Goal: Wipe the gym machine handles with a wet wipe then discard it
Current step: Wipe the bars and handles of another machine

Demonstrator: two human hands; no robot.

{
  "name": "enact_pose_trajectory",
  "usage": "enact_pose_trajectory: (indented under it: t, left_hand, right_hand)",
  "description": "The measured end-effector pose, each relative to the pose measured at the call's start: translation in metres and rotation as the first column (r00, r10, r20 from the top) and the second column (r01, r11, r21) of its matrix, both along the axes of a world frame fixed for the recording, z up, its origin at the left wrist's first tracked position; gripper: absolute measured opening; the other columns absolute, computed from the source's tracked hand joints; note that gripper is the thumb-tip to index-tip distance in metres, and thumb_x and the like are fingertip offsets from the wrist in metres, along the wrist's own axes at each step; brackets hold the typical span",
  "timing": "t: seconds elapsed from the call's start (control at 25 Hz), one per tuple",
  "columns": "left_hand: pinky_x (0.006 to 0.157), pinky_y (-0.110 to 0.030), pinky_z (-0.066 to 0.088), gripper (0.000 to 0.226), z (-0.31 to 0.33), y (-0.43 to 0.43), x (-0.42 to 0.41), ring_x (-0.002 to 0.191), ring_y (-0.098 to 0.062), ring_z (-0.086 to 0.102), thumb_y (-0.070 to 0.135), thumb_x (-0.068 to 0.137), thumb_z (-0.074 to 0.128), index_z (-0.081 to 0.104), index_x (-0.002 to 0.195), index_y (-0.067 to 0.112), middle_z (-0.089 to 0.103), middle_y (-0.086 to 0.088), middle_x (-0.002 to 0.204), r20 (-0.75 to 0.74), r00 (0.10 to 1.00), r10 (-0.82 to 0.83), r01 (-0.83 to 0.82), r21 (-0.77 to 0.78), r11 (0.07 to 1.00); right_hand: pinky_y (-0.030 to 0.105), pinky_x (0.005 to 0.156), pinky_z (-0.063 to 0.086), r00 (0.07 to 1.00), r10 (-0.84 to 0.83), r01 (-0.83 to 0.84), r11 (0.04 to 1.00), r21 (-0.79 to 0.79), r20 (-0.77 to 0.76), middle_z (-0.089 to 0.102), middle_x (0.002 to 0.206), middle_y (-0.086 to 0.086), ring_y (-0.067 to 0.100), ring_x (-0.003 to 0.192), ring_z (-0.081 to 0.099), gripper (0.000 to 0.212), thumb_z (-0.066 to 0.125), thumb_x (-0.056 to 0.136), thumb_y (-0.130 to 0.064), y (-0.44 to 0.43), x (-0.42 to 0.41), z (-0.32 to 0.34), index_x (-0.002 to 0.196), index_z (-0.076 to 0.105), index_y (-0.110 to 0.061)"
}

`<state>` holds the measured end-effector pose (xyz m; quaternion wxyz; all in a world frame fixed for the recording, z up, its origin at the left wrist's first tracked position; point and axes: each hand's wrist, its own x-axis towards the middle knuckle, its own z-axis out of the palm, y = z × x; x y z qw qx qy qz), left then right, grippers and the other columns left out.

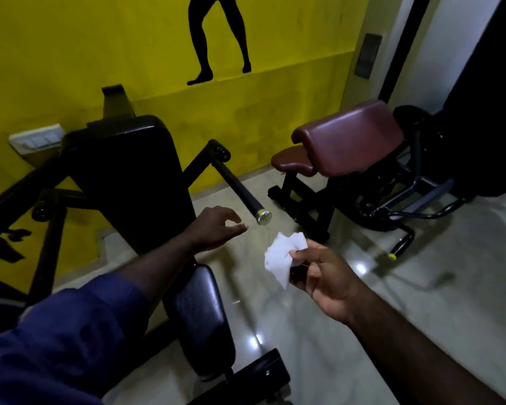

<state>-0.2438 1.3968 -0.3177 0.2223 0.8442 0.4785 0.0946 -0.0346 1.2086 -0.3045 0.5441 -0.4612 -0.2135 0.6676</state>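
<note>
A black gym machine with a padded back (129, 176) and seat (199, 317) stands in front of me. Its right handle (240, 190) is a black bar with a silver end cap, slanting down toward me. The left handle (48, 244) runs down at the far left. My left hand (216, 229) hovers open just left of the right handle's cap, fingers curled, not touching it. My right hand (322, 276) pinches a crumpled white wet wipe (282, 255) below the cap, apart from the handle.
A maroon padded bench (348, 141) on a black frame stands to the right. Behind is a yellow wall (70, 68) with a switch plate (35, 140). The glossy tiled floor (392, 302) spreads to the right and front.
</note>
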Motion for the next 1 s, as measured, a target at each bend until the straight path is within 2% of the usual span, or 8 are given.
enact_pose_trajectory:
  t: [0.16, 0.36, 0.48, 0.6, 0.68, 0.76, 0.88, 1.0]
  left_hand:
    - [0.085, -0.024, 0.04, 0.038, -0.03, 0.042, 0.026, 0.116, -0.02, 0.066, 0.047, 0.095, 0.07, 0.075, 0.119, 0.017, 0.073, -0.001, 0.126, 0.125, 0.973, 0.192, -0.186, -0.06, 0.981]
    - [0.089, -0.024, 0.047, 0.043, -0.044, 0.066, 0.043, 0.114, -0.018, 0.067, 0.042, 0.093, 0.074, 0.068, 0.128, 0.018, 0.07, 0.0, 0.13, 0.266, 0.85, 0.454, -0.413, -0.197, 0.889]
    - [0.093, -0.025, 0.05, 0.047, -0.054, 0.082, 0.05, 0.116, -0.016, 0.067, 0.044, 0.09, 0.076, 0.067, 0.129, 0.02, 0.069, 0.001, 0.133, 0.283, 0.792, 0.541, -0.478, -0.264, 0.838]
    - [0.095, -0.026, 0.051, 0.048, -0.066, 0.107, 0.058, 0.116, -0.015, 0.067, 0.045, 0.089, 0.077, 0.066, 0.129, 0.021, 0.069, 0.002, 0.134, 0.29, 0.724, 0.626, -0.552, -0.3, 0.778]
    - [0.093, -0.025, 0.05, 0.05, -0.076, 0.132, 0.069, 0.116, -0.015, 0.066, 0.045, 0.089, 0.076, 0.065, 0.131, 0.02, 0.069, 0.001, 0.134, 0.276, 0.667, 0.692, -0.618, -0.314, 0.721]
    - [0.093, -0.025, 0.049, 0.054, -0.084, 0.158, 0.083, 0.115, -0.017, 0.066, 0.047, 0.09, 0.075, 0.063, 0.134, 0.02, 0.068, -0.002, 0.133, 0.241, 0.621, 0.746, -0.678, -0.312, 0.665]
    - [0.104, -0.031, 0.049, 0.068, -0.093, 0.194, 0.109, 0.124, -0.022, 0.061, 0.05, 0.087, 0.075, 0.053, 0.143, 0.019, 0.063, -0.005, 0.139, 0.168, 0.542, 0.823, -0.765, -0.307, 0.566]
    - [0.112, -0.036, 0.043, 0.082, -0.099, 0.223, 0.129, 0.135, -0.026, 0.052, 0.052, 0.084, 0.075, 0.043, 0.149, 0.014, 0.054, -0.01, 0.146, 0.108, 0.519, 0.848, -0.808, -0.262, 0.527]
  right_hand:
    - [0.03, 0.076, 0.059, 0.993, 0.019, -0.018, 1.0, -0.008, 0.121, 0.069, 0.102, 0.016, 0.022, 0.085, 0.068, 0.026, 0.055, 0.09, 0.01, 0.068, 0.036, -0.002, 0.106, 0.067, -0.005]
    - [0.029, 0.078, 0.061, 0.981, 0.072, -0.07, 0.997, -0.016, 0.18, 0.073, 0.11, 0.022, 0.024, 0.092, 0.073, 0.031, 0.064, 0.087, 0.013, 0.13, 0.073, -0.006, 0.117, 0.067, 0.002]
    - [0.03, 0.08, 0.06, 0.974, 0.164, -0.161, 0.986, -0.034, 0.159, 0.073, 0.111, 0.023, 0.026, 0.094, 0.072, 0.03, 0.07, 0.085, 0.007, 0.176, 0.087, -0.008, 0.114, 0.07, 0.002]
    - [0.032, 0.076, 0.055, 0.926, 0.269, -0.266, 0.963, -0.046, 0.266, 0.074, 0.098, 0.017, 0.026, 0.086, 0.07, 0.013, 0.073, 0.086, -0.002, 0.236, 0.096, -0.017, 0.097, 0.077, -0.007]
    - [0.033, 0.073, 0.055, 0.884, 0.337, -0.334, 0.94, -0.066, 0.325, 0.074, 0.094, 0.016, 0.028, 0.084, 0.07, 0.014, 0.074, 0.086, -0.002, 0.293, 0.105, -0.029, 0.098, 0.075, -0.006]
    - [0.033, 0.07, 0.055, 0.826, 0.41, -0.419, 0.906, -0.065, 0.386, 0.074, 0.091, 0.016, 0.03, 0.083, 0.068, 0.018, 0.074, 0.084, 0.002, 0.358, 0.115, -0.043, 0.101, 0.072, -0.002]
    - [0.032, 0.061, 0.054, 0.678, 0.473, -0.563, 0.826, -0.015, 0.563, 0.073, 0.085, 0.008, 0.023, 0.076, 0.065, 0.021, 0.083, 0.077, 0.0, 0.452, 0.125, -0.061, 0.092, 0.07, -0.008]
    - [0.028, 0.067, 0.052, 0.402, 0.336, -0.673, 0.739, 0.026, 0.851, 0.075, 0.081, -0.005, 0.008, 0.073, 0.067, 0.034, 0.096, 0.062, -0.027, 0.534, 0.121, -0.069, 0.085, 0.072, -0.021]
